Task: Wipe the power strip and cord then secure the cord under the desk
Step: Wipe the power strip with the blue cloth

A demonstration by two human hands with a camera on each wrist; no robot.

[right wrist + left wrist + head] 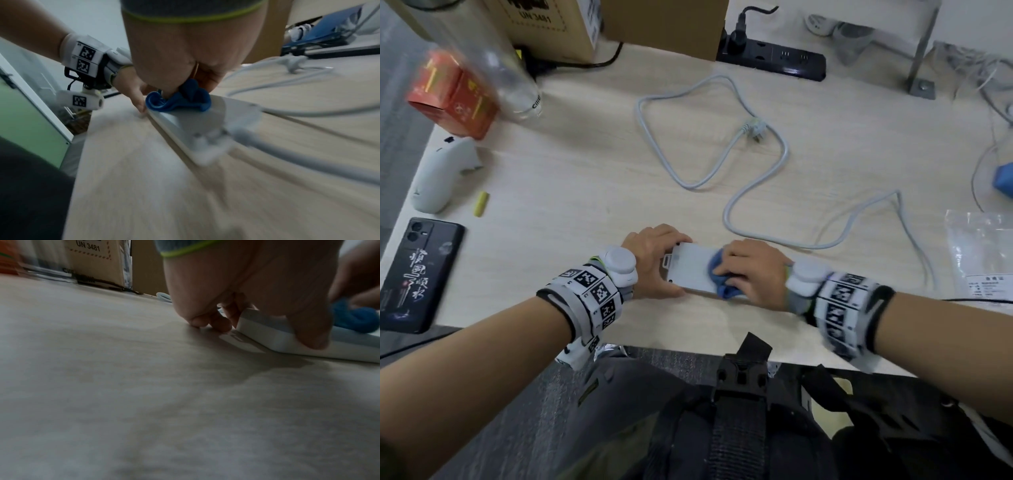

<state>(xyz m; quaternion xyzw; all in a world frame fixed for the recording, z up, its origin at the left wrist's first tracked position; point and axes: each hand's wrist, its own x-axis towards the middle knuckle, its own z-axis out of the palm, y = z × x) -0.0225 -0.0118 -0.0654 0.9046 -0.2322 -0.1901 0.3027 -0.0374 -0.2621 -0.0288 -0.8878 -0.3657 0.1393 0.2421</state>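
From the head view, the strip [690, 269] lay near the desk's [571, 178] near edge, its cord [753, 192] looping far. The left hand [654, 260] clamped its left end. In the left wrist view, the thumb [310, 331] pressed the strip's side. In the right wrist view, the right hand [185, 53] pinched a cloth [179, 100] against the strip.

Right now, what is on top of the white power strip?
A bunched blue cloth, gripped by the right hand, rests on the white power strip. The left hand holds its end. The surface under the cloth is hidden.
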